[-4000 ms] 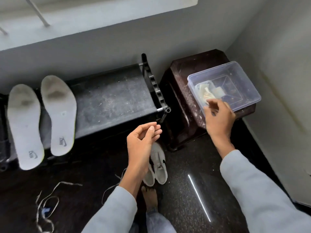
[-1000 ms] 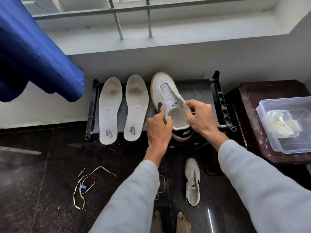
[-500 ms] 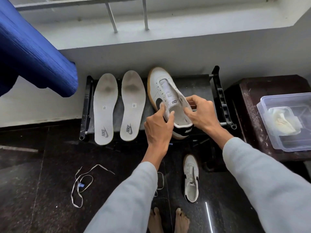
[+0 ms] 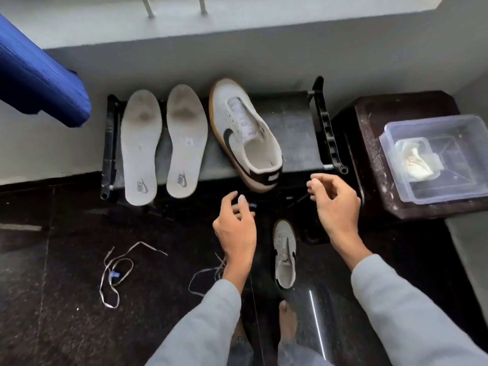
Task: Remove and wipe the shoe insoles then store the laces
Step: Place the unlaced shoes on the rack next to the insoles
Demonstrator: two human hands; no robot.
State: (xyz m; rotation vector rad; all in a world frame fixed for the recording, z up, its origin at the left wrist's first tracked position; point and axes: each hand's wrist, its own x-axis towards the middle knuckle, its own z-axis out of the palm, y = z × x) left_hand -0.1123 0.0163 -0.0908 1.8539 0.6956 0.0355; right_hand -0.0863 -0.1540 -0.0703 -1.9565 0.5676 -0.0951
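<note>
Two grey-white insoles (image 4: 141, 147) (image 4: 187, 143) lie side by side on the left of a black shoe rack (image 4: 290, 133). A white lace-less shoe (image 4: 245, 133) with a black logo and gum sole rests to their right on the rack. The second shoe (image 4: 284, 253) lies on the dark floor below. My left hand (image 4: 235, 228) and my right hand (image 4: 334, 204) hover just in front of the rack, fingers loosely curled and holding nothing. One loose lace (image 4: 116, 273) lies on the floor at the left; another lace (image 4: 208, 273) is partly hidden by my left wrist.
A clear plastic box (image 4: 435, 157) holding a crumpled pale cloth (image 4: 417, 162) sits on a dark brown stool (image 4: 383, 114) right of the rack. A blue curtain (image 4: 37, 75) hangs at the upper left. My bare feet (image 4: 287, 323) stand below.
Both hands have let go of the white shoe and drawn back toward me; the shoe stays on the rack. Earlier, my right hand was at the plastic box.
</note>
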